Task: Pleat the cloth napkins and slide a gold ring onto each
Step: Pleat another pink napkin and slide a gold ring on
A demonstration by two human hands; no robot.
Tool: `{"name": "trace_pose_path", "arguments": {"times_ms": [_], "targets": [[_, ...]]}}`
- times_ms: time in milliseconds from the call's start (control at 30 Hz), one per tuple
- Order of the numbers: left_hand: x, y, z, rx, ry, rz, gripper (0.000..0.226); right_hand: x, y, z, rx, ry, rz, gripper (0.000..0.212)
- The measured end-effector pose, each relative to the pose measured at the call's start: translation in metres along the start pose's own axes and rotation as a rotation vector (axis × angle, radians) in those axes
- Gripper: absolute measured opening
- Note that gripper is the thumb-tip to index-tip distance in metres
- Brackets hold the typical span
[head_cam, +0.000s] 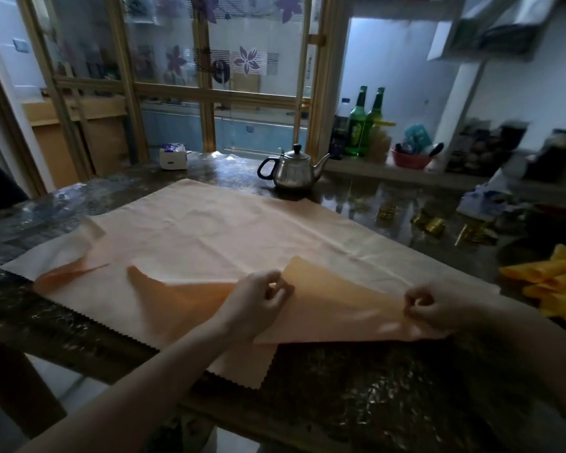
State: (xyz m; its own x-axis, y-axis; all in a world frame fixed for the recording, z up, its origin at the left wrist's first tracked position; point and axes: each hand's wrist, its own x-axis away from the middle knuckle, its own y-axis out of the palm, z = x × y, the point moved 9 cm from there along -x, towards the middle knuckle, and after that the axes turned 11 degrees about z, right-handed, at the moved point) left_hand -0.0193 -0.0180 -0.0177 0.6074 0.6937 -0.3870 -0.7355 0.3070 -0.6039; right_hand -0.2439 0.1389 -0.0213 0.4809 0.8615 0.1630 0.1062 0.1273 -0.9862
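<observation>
Item: peach napkin [242, 230], lying spread across the dark stone table [373, 380], in front of the person.
Step in hand: judged the first pleat; the near right edge is being turned over onto the cloth.
Left hand [262, 295]: pinching the flap's far corner, fingers curled on the cloth.
Right hand [428, 305]: pinching the same flap near its right end.
Handling advice: keeping both pinches level so the fold is running straight; keeping the strip narrow; pressing each crease before starting the next.
Appearance: thin, matte, showing faint creases; zigzag-cut edges; turned side looking deeper orange; left corner lying rumpled.
Gold rings [433, 225]: waiting on the table at far right, apart from the cloth.
</observation>
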Motion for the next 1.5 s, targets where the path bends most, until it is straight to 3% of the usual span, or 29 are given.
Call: {"name": "trace_pose_path", "arguments": {"times_ms": [100,167,267,367,567,700,767,900,1033,1500], "targets": [[0.001,0.013,0.031,-0.038,0.033,-0.060,0.022,0.028,0.016,0.016,-0.171,0.098,-0.226,0.009],[0.002,0.023,0.048,-0.063,0.044,-0.157,0.023,0.040,0.022,0.007,-0.368,0.121,-0.287,0.017],[-0.002,0.032,0.059,-0.069,-0.004,-0.278,0.023,0.042,0.021,-0.008,-0.502,0.112,-0.245,0.027],[-0.024,0.032,0.062,-0.086,0.005,-0.271,0.020,0.037,0.015,-0.015,-0.616,0.116,-0.171,0.028],[-0.083,0.057,0.045,-0.244,0.072,-0.224,0.015,-0.002,-0.019,-0.009,-0.497,0.034,0.179,0.029],[-0.133,0.063,0.048,-0.323,0.167,0.060,0.014,-0.054,-0.016,0.008,-0.545,0.086,0.288,0.019],[-0.161,0.070,0.048,-0.323,0.182,0.121,0.014,-0.082,-0.020,0.017,-0.513,0.125,0.358,0.022],[-0.221,0.097,0.021,-0.335,0.071,0.107,0.018,-0.140,-0.029,0.036,-0.443,0.225,0.471,0.029],[-0.259,0.117,-0.008,-0.389,0.070,0.091,0.015,-0.184,-0.030,0.052,-0.450,0.305,0.552,0.022],[-0.313,0.143,-0.058,-0.348,0.027,0.086,0.008,-0.250,-0.028,0.068,-0.410,0.365,0.618,0.016]]}}
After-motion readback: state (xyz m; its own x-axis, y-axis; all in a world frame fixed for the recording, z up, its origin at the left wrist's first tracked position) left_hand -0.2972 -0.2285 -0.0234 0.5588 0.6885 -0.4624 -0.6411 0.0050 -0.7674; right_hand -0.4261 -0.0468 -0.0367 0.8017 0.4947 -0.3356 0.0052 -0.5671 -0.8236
